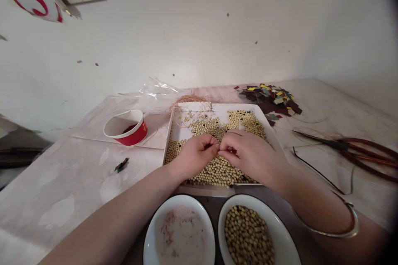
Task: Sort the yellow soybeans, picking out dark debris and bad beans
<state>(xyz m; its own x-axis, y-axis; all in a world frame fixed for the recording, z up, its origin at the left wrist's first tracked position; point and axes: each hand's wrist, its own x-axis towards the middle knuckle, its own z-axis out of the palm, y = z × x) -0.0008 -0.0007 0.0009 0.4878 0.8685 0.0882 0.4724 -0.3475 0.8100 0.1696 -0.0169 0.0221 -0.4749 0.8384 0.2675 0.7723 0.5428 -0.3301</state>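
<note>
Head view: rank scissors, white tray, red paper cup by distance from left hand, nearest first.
From the left hand:
1. White tray: directly below the hand.
2. Red paper cup: off to the left, on the tabletop.
3. Scissors: far over on the right, beyond the right hand.

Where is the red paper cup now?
In the head view, the red paper cup stands to the left of the white tray, just beyond the small dark scrap.
</note>
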